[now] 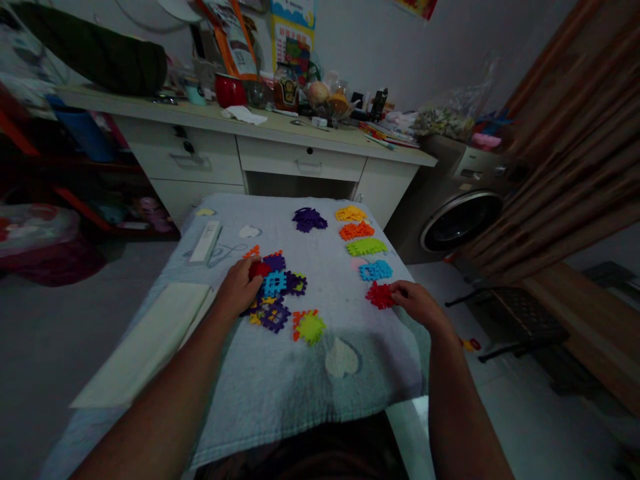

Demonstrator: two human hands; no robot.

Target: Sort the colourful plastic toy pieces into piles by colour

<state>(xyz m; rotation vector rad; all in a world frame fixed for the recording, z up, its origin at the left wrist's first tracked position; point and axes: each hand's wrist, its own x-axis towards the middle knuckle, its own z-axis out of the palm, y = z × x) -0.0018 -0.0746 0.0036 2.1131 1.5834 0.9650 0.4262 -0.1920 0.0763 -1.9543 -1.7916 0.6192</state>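
At centre frame a mixed heap (274,297) of tiles is left unsorted, a red tile (259,269) being gripped by the curled left hand (239,288); at right, the right hand (418,304), half open, is rested by its fingertips on the red pile (380,295), five single-colour piles (367,247) ranged beyond.

A lived-in home room: cluttered white desk (300,159), front-loading washing machine (459,220), brown curtain (575,133), wall poster (293,37).
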